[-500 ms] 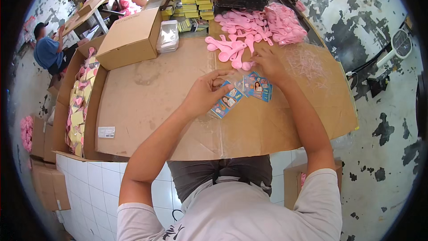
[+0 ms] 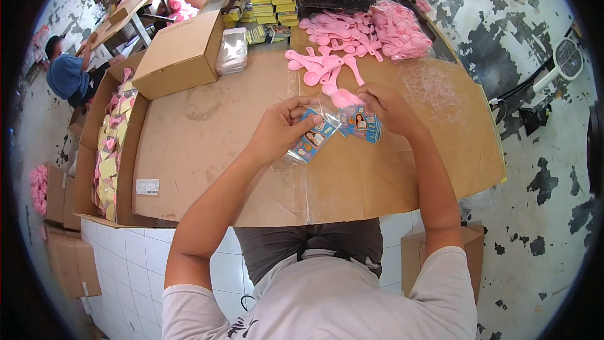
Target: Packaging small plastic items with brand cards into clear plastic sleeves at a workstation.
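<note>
We pinch a clear bag [image 2: 314, 135] holding a printed card in our left hand [image 2: 280, 129]; our right hand [image 2: 387, 108] grips a pink spoon [image 2: 345, 97] at the bag's mouth, just between both fingertips. Bagging seems underway; sliding it in needs the mouth open.

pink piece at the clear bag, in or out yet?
Partly in at most. The right hand holds the pink piece at the mouth of the clear bag, held by the left hand.
</note>
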Tool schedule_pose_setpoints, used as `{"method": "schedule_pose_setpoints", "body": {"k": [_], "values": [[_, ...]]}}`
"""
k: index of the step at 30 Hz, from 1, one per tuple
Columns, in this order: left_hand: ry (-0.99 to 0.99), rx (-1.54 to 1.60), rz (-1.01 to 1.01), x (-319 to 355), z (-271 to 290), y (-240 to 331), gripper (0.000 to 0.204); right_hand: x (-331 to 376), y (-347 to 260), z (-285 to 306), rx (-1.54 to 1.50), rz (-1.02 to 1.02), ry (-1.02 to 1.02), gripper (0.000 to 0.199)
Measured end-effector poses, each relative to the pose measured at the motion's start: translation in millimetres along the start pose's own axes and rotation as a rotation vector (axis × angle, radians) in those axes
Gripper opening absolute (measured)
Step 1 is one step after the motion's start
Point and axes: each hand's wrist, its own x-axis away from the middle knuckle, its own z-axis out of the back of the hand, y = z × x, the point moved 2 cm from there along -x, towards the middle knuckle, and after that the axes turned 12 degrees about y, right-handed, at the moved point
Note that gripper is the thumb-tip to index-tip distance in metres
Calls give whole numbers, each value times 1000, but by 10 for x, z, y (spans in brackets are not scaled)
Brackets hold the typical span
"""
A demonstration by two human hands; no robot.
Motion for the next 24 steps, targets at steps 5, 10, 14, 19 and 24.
{"method": "schedule_pose_setpoints", "body": {"k": [5, 10, 14, 19, 24], "values": [[-11, -5, -29, -15, -67, -24, 41, 96, -190, 55, -330, 69, 21, 11], [-43, -56, 5, -15, -87, -64, 36, 140, -211, 11, -172, 300, -11, 12], [-94, -287, 2, 6, -88, -77, 33, 149, -368, -47, -43, 312, -12, 17], [-163, -89, 36, 43, -206, -105, 34, 270, -635, -406, -739, 85, -76, 39], [-259, 169, 99, 42, -113, -29, 34, 128, -621, -277, -1394, -105, -341, 54]]}}
